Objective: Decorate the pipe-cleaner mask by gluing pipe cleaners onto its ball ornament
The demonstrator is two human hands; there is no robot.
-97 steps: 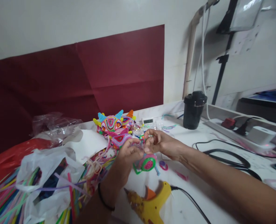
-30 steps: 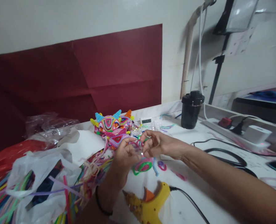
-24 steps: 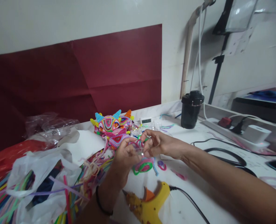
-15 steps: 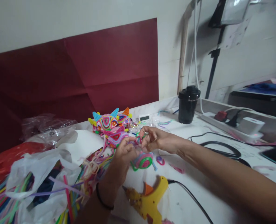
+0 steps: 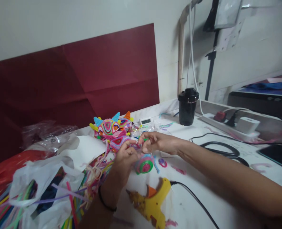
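My left hand (image 5: 126, 157), with a dark band at the wrist, is closed, its fingers bent at a colourful pipe-cleaner piece (image 5: 145, 166) with a round green and pink coil. Opposite it, my right hand (image 5: 156, 143) pinches at the upper part of the same piece. The fingers hide most of that part. Just behind my hands sit finished pipe-cleaner animal heads (image 5: 109, 126) with blue and orange horns. A yellow hot glue gun (image 5: 152, 203) lies in front, its nozzle pointing left.
Plastic bags (image 5: 45, 187) with many loose pipe cleaners crowd the left. A black lidded cup (image 5: 188, 106) stands at the back right, near a power strip (image 5: 229, 127). A phone (image 5: 278, 156) and coiled black cable (image 5: 222, 148) lie right. The glue gun's cord (image 5: 193, 197) runs toward the front edge.
The camera view has turned slightly right, so the background appears farther left. My right fingertips have shifted a little at the piece; both hands stay close together around it.
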